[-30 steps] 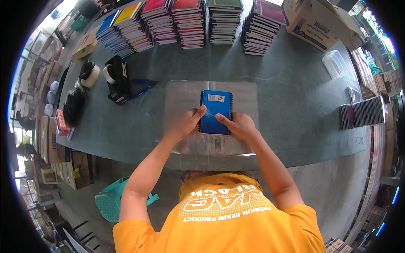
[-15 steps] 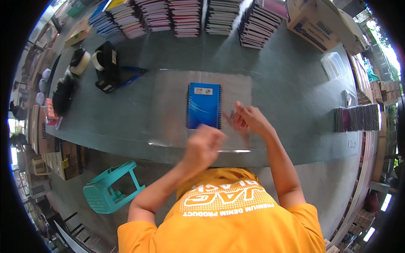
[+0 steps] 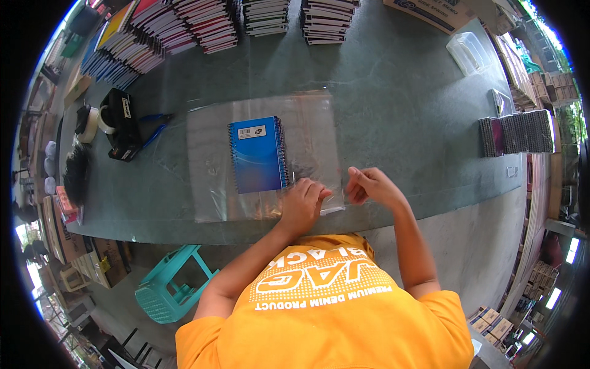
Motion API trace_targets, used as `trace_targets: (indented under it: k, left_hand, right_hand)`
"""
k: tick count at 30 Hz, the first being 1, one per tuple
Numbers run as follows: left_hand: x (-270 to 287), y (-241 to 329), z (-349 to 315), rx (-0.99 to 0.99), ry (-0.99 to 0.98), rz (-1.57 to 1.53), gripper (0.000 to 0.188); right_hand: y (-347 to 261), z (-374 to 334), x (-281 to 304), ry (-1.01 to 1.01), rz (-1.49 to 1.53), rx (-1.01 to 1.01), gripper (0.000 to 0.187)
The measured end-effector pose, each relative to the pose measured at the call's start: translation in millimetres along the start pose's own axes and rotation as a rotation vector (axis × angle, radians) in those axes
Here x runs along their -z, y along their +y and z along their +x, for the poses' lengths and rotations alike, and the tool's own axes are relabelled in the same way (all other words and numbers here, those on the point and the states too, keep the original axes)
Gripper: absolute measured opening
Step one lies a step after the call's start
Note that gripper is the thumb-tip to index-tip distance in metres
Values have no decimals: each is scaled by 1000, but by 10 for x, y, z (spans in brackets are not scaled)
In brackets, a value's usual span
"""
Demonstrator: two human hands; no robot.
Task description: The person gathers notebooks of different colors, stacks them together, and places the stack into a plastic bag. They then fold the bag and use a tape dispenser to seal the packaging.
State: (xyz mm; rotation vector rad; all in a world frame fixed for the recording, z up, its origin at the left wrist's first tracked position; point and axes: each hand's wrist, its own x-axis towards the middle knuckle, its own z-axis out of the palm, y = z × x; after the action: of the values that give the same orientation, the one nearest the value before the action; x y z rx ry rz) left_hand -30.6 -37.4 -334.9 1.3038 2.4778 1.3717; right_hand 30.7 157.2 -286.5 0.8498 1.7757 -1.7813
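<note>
A blue spiral notebook (image 3: 258, 157) lies on a flat, clear plastic sheet or bag (image 3: 209, 178) on the table. Coils show along both its long sides, and a white label sits near its top. Just off the notebook's lower right corner, my left hand (image 3: 303, 204) rests on the plastic with its fingers curled. My right hand (image 3: 373, 186) is closed beyond the plastic's right edge, thumb up against the bent fingers. What either hand holds, if anything, is too small or hidden to make out.
Behind stand several notebook stacks (image 3: 264, 15). At left are a black tape dispenser (image 3: 121, 123) and blue-handled pliers (image 3: 153, 132). A clear plastic container (image 3: 468, 54) and a row of dark notebooks (image 3: 517, 133) are at right. A turquoise stool (image 3: 175, 286) stands below the table edge.
The view has shifted, so the table things appear further left. Relative to the notebook, my left hand has moved right onto the plastic, and my right hand has drawn away to the right.
</note>
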Motion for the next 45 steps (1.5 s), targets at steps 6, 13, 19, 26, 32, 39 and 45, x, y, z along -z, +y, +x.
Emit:
trace_targets:
  k: [6,13,19,26,32,39,45]
  left_hand:
    - [208,117,7,4,3,-62,9]
    - [804,77,312,-229,73,-29,21]
    - [1236,-981,752,154,188,203,31]
    - [1236,-974,805,121,64,406,45]
    - [924,-816,1410,-171,-91,187,32]
    - [1065,-1555,2055,-109,-240,126,25]
    - [924,-1357,2091,-6,-815,-156,27]
  right_hand:
    - [-43,191,-496,-98,225,130,49]
    - [-759,307,-591,71,-226,234,27]
    - [-1046,391,-1231,177,-543,595,26]
    - [-860,454,-1612,472,-885,595,18]
    - [-647,423,-1885,796,-890,741,18]
    - [-630,116,-2158,820,-922,566,27]
    - [-826,168,-1876,748,-1008,567,27]
